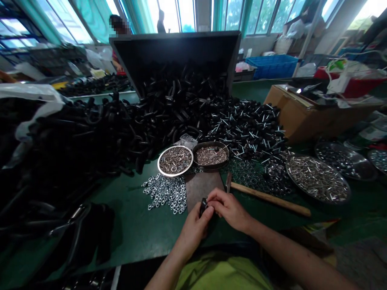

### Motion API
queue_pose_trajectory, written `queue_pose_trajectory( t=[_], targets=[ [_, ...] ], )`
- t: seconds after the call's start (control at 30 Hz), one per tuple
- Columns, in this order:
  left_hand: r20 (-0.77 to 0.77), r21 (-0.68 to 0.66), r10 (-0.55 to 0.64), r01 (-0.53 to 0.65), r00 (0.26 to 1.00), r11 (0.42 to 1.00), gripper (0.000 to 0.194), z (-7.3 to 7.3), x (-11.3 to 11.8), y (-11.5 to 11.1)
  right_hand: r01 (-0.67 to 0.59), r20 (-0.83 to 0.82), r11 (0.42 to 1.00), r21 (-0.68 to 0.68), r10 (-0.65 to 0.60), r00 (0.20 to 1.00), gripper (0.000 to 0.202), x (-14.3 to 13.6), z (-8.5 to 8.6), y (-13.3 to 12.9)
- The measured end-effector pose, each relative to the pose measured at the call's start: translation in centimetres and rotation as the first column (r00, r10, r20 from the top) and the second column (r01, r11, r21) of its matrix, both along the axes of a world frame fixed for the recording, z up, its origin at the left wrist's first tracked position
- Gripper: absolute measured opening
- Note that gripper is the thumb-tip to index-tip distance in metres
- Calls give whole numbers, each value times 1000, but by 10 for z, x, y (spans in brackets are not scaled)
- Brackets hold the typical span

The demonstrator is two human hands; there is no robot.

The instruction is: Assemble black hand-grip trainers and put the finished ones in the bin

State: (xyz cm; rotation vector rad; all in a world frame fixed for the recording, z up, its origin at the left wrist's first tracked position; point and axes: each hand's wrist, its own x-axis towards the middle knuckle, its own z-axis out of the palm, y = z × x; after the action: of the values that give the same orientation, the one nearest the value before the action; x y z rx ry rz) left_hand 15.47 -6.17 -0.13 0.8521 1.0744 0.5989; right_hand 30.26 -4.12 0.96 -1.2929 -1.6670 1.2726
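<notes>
Workshop, assembly floor by the look of it. Green counter (133, 225) carries heaped black parts (99, 133), more spilling from a tipped bin (181, 50). Loose metal nuts (167, 193) in a pile; small pins or screws fill a round dish (175, 161) and a wide metal tray (317, 179). Hammer (269, 198) with wooden handle lies beside a flat metal plate (204, 189). Blue plastic crate (272, 66) and cardboard box (302, 114) behind. Tall windows, teal curtains (87, 20); another person (119, 30) at a further work surface.
</notes>
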Motion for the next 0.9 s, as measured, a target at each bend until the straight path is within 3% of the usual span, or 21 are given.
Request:
queue_pose_trajectory(
  t=[0.07, 0.1, 0.13, 0.17, 0.23, 0.33, 0.47, 0.53, 0.6, 0.7, 0.73, 0.9],
  targets=[
    [82, -82, -28, 35, 996, 996, 45, 2, -4, 1, -25, 111, 997, 69, 17, 994, 21, 22, -2, 21],
    [131, -131, -13, 30, 991, 991, 44, 3, -6, 1, 30, 224, 983, 180, -70, 972, 22, 38, -3, 36],
    [175, -176, 22, 10, 984, 984, 43, 3, -8, 1, 76, 355, 939, 334, -200, 913, 20, 57, -4, 52],
    [213, -215, 66, -19, 975, 976, 41, 3, -10, 2, 97, 482, 878, 468, -346, 805, 20, 77, -5, 68],
    [283, -275, 163, -83, 945, 958, 43, 2, -12, 4, 21, 698, 815, 579, -509, 504, 27, 116, -9, 98],
    [352, -351, 288, -159, 891, 923, 55, -3, -13, 10, -36, 748, 829, 558, -484, 455, 31, 159, -17, 124],
    [382, -454, 423, -231, 822, 860, 47, -4, -16, 20, -87, 729, 800, 594, -489, 479, 27, 167, -20, 121],
    [419, -508, 496, -257, 761, 822, 32, -3, -17, 25, -17, 632, 752, 659, -541, 555, 25, 150, -13, 107],
    [458, -528, 555, -290, 694, 798, 23, -3, -17, 29, 85, 487, 727, 681, -537, 689, 21, 121, -1, 86],
    [495, -517, 592, -332, 636, 789, 23, -2, -14, 31, 83, 303, 811, 579, -309, 902, 16, 69, 18, 47],
    [501, -511, 593, -337, 630, 791, 25, -2, -13, 31, 55, 254, 831, 553, -231, 939, 16, 53, 24, 36],
    [500, -469, 604, -392, 621, 791, 19, 1, -2, 28, -113, 238, 806, 582, -36, 970, 18, 3, 27, 5]
  ],
)
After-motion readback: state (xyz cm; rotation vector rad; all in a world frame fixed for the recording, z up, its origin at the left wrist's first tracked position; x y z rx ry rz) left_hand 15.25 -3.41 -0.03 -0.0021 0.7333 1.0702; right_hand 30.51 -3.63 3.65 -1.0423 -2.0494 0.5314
